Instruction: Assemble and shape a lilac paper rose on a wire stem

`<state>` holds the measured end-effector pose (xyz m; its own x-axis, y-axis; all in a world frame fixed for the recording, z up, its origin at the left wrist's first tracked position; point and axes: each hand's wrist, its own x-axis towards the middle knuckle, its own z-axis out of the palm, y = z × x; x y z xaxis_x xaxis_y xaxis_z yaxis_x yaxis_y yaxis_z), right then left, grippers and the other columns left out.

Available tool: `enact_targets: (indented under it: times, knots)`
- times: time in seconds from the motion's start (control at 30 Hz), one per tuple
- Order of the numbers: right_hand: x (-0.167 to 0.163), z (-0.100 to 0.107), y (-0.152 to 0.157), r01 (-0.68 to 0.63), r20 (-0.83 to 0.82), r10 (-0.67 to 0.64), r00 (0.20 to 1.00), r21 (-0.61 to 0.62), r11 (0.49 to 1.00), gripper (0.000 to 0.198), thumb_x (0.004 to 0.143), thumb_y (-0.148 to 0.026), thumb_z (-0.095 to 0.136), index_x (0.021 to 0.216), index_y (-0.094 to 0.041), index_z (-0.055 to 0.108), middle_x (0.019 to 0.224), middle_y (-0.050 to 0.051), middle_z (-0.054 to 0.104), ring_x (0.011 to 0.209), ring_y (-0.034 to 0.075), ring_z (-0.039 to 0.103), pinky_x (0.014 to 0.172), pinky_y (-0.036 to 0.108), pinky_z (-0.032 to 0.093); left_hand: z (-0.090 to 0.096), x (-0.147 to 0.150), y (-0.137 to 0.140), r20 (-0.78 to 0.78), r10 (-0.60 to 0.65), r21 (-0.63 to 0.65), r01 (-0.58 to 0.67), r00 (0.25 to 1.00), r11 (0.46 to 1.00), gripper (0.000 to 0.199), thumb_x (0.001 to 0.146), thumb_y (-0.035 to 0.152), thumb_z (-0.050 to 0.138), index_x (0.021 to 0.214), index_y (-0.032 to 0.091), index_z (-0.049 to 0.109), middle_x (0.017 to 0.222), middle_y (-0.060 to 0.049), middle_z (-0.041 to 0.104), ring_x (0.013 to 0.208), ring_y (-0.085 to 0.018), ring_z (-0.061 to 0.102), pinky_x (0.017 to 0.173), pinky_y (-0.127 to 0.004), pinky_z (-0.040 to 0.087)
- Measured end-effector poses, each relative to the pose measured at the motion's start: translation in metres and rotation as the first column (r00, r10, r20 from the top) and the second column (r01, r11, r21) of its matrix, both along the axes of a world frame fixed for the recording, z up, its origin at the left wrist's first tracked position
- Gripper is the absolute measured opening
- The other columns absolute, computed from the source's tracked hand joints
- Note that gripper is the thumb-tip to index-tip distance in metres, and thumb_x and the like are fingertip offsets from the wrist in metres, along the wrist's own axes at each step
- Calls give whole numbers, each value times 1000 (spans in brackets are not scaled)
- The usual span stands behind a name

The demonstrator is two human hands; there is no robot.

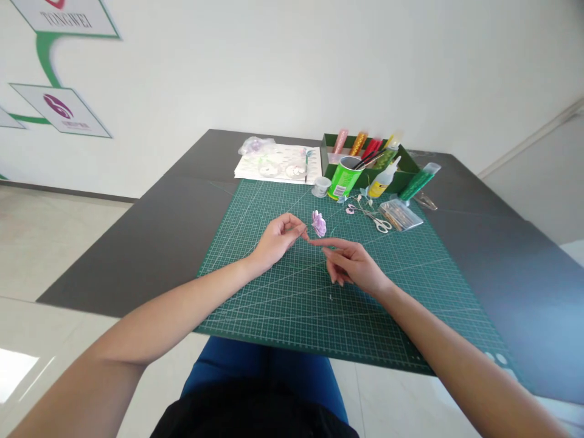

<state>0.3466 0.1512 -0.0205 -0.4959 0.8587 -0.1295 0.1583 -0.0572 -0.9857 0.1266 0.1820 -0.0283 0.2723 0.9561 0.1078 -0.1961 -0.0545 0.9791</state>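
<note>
A small lilac flower [319,224] with layered petals stands out just beyond my fingertips, over the cutting mat. My left hand [281,236] is closed in a pinch right beside it and seems to hold it by a stem too thin to make out. Coming from the right, my right hand [353,261] stretches its index finger towards the left fingertips, close to or touching them below the flower. Its thumb is apart from the index finger, the other fingers bend loosely downward, and nothing shows in its grasp.
Behind the hands on the green cutting mat [274,304] are white-handled scissors [382,225], wired flower pieces, a bag of small sticks [401,215], a glue bottle [384,178], a green can [344,179] and a small tub [321,187]. White sheets [278,155] and a green box [326,146] with glitter tubes stand farther back.
</note>
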Motion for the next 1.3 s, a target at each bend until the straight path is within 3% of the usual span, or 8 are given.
enact_targets:
  times: [0.2,0.53,0.9,1.3]
  knots:
    - [-1,1,-3,14,104,-25,994,108,994,57,103,-44,58,147,-9,65,51,-4,62,38,9,48,42,20,41,-1,-1,1,-111,-14,55,20,994,998,16,98,27,65,86,19,58,62,5,59,53,-8,46,56,-23,38]
    - [4,6,-3,48,143,-66,987,131,990,63,103,-43,58,155,-9,57,50,-5,60,38,10,47,41,21,40,0,-3,2,-137,-35,81,47,990,996,11,99,23,62,90,18,59,63,5,59,56,-9,52,61,-24,42]
    - [3,1,-2,15,189,-38,981,122,992,60,103,-44,55,149,-7,64,48,-4,59,37,10,45,41,21,40,1,-4,-1,-199,-5,141,34,980,989,13,100,26,61,89,19,59,63,4,66,60,-11,62,67,-27,48]
    - [3,-2,-1,-29,248,-21,969,198,980,56,104,-40,52,148,-8,65,49,-5,56,39,10,45,45,21,41,2,-4,-1,-234,4,152,32,972,988,14,100,26,61,89,18,59,63,3,67,57,-11,61,63,-26,46]
